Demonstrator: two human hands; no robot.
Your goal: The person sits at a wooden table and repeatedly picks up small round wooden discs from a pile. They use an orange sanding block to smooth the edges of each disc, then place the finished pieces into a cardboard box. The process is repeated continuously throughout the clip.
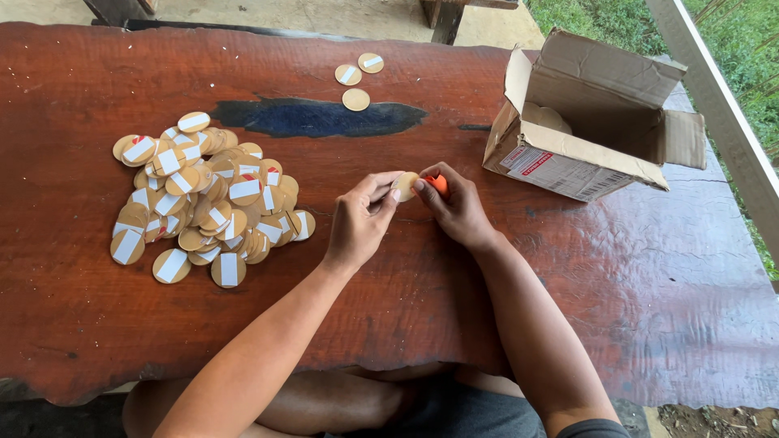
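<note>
Head view showed the left hand (pixel 359 217) and right hand (pixel 456 207) pinching one round disc (pixel 403 186) mid-table; the right also gripped an orange tool (pixel 439 183). Bare table (pixel 389 292) lay between the disc pile (pixel 203 199) and the open cardboard box (pixel 588 122) near the right edge.

Table (pixel 97 324) before me: disc pile (pixel 207 199) at my left, open carton (pixel 588 122) at right, three loose discs (pixel 357 79) behind, my hands between.
</note>
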